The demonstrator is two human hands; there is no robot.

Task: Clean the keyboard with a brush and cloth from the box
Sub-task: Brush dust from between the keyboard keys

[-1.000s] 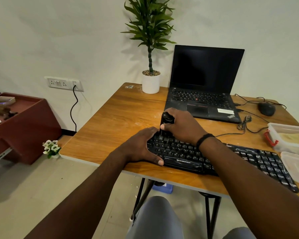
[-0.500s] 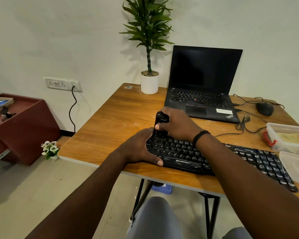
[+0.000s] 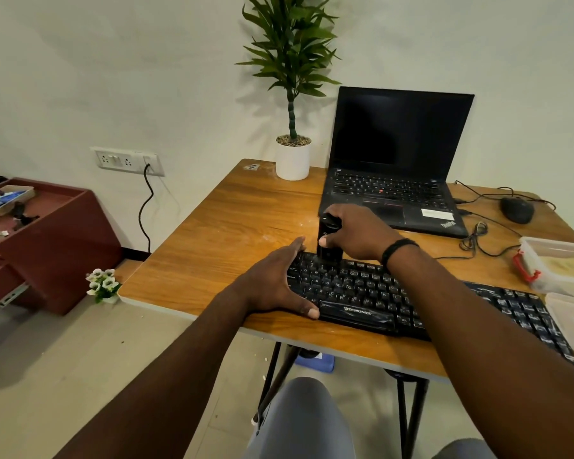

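**Brushing under way at the keyboard's far left corner**

The right hand [image 3: 355,233] grips the black brush [image 3: 328,240] upright, its tip on the far left keys of the keyboard [image 3: 378,293]. The left hand [image 3: 275,283] lies flat, fingers straight, bracing the keyboard's left end. The cloth seems unused in the box [image 3: 557,260] at right, so wiping remains. Compared with a second ago, the brush sits slightly farther left.

Brush [image 3: 328,238] further left along keyboard [image 3: 362,289].

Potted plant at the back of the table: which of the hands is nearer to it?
Right. The right hand grips the brush nearer the potted plant; the left hand rests on the keyboard's near end.
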